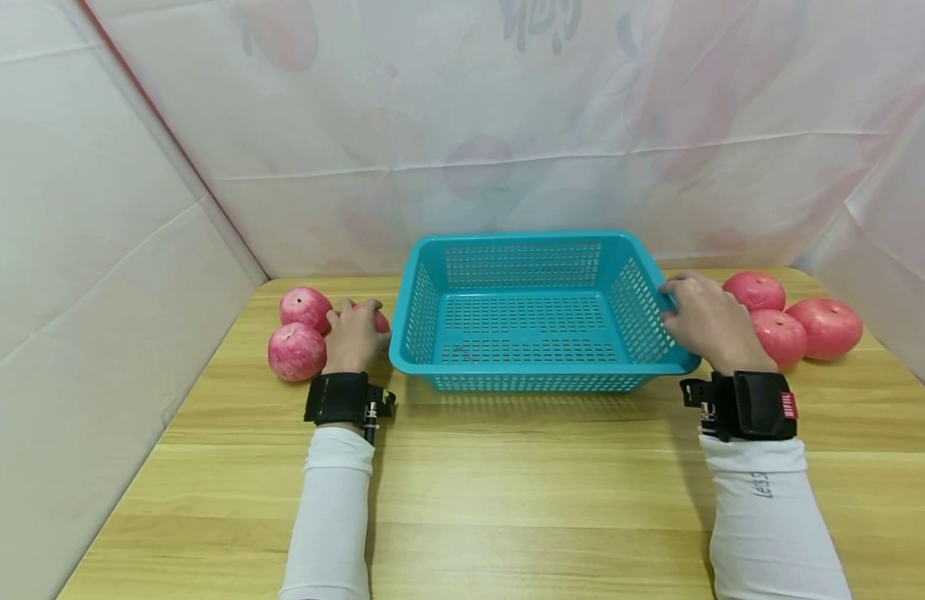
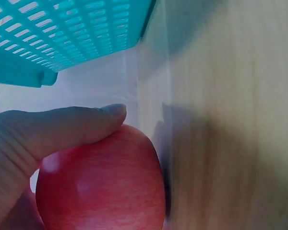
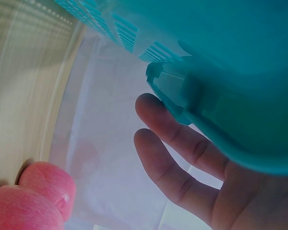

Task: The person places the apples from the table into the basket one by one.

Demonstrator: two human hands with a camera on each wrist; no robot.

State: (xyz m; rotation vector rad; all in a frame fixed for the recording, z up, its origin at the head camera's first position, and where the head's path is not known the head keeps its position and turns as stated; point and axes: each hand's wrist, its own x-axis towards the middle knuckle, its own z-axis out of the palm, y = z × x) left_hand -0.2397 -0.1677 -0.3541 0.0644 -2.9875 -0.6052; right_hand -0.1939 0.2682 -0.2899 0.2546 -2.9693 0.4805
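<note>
On the left of the table, my left hand [image 1: 352, 337] grips a red apple [image 2: 103, 184]. In the left wrist view its thumb [image 2: 62, 127] lies along the apple's side; the other fingers are mostly hidden. Two more pinkish apples [image 1: 305, 308] sit just left of that hand. A turquoise plastic basket [image 1: 541, 369] with slotted walls stands mid-table with nothing in it. My right hand [image 1: 710, 321] holds the basket's right rim, and two fingers [image 3: 165, 167] show beneath the rim in the right wrist view.
Three pinkish-red apples [image 1: 826, 327] cluster right of my right hand. A pale printed cloth [image 1: 320, 200] hangs behind the wooden table [image 1: 537, 492], and another white cloth wall [image 1: 80, 275] stands at the left.
</note>
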